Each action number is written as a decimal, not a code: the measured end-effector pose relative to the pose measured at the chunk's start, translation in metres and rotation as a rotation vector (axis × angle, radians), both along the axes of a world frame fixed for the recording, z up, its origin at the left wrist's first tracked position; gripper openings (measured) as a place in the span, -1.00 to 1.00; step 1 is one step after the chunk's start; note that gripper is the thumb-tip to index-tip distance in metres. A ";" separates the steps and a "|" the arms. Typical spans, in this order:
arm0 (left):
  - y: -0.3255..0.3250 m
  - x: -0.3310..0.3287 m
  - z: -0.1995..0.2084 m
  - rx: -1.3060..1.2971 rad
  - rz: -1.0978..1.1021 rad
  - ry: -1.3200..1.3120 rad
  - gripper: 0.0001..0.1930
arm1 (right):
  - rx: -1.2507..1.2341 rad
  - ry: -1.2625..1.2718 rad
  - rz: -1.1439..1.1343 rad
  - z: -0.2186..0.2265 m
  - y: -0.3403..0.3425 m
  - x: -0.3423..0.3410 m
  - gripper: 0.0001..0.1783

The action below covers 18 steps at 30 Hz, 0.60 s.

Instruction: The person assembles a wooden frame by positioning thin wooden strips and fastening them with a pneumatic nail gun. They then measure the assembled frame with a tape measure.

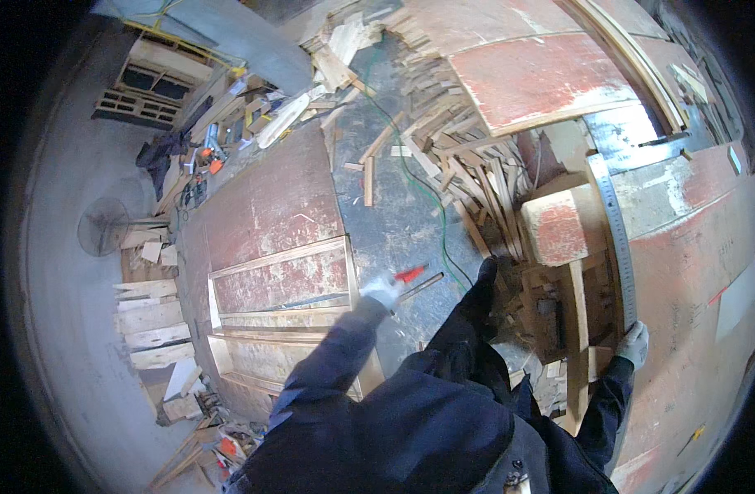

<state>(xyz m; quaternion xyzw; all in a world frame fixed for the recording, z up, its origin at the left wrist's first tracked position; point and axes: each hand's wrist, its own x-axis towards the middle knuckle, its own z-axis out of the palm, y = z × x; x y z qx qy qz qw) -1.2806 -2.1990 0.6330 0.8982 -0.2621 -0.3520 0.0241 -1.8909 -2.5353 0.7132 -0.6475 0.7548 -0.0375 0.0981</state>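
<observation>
My left hand, in a pale glove, is closed around a slim red tool whose exact kind is blurred. Beside that hand, a thin brown stick shows over the dark floor; whether the hand also holds it is unclear. At the right, my gloved right hand grips the near end of a long steel ruler with marks along it. The ruler lies along the edge of the worn red-and-tan work table. A wood block with a worn red face sits just left of the ruler.
A rectangular wooden frame rests on a reddish panel at the left. Heaped wood offcuts cover the floor ahead, with a green cable running past. Stacked boards and a round fan stand far left.
</observation>
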 end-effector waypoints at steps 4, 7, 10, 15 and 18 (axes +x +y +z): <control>0.124 -0.023 -0.138 0.183 -0.205 0.062 -0.46 | 0.074 -0.074 -0.032 -0.004 -0.007 -0.005 -0.44; 0.178 -0.022 -0.180 0.305 -0.235 0.142 -0.48 | 0.070 -0.051 0.068 -0.008 -0.011 -0.005 -0.48; 0.204 0.036 -0.148 0.429 -0.392 0.232 -0.49 | 0.018 0.206 0.282 -0.002 -0.006 -0.003 -0.65; 0.143 0.223 -0.018 0.623 0.027 -0.129 -0.48 | -0.007 0.131 0.127 0.014 0.004 0.012 -0.74; 0.052 0.285 0.051 0.447 0.205 -0.611 -0.54 | 0.073 0.024 -0.044 0.030 -0.005 0.028 -0.72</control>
